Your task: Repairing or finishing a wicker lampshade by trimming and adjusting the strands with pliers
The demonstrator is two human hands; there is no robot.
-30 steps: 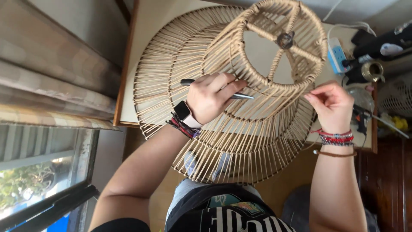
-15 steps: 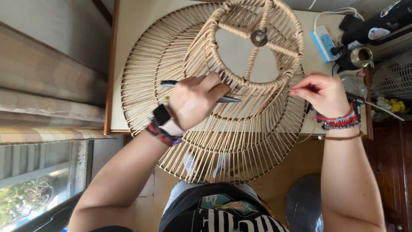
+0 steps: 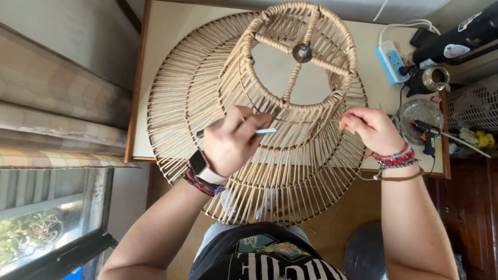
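A large lampshade frame [image 3: 207, 67] wrapped in tan cord rests tilted on a pale table [image 3: 166, 31], its small top ring [image 3: 303, 52] facing up. My left hand [image 3: 231, 142] lies against the shade's side and grips a thin grey tool [image 3: 264, 131] that points right. My right hand [image 3: 369, 129] is at the shade's right side, fingers pinched on a strand of the cord. Both wrists wear bracelets; the left one also has a watch.
A blue and white power strip [image 3: 392, 61], a black hot glue gun [image 3: 426, 136] on a glass dish [image 3: 417, 116], and a brass pot [image 3: 434, 78] sit at the table's right. A white mesh basket [image 3: 474, 106] stands beyond. A window [image 3: 46, 223] is at lower left.
The view has shifted so the shade and table sit more centred. My right hand has moved up and in against the shade's right side. My left hand keeps the tool.
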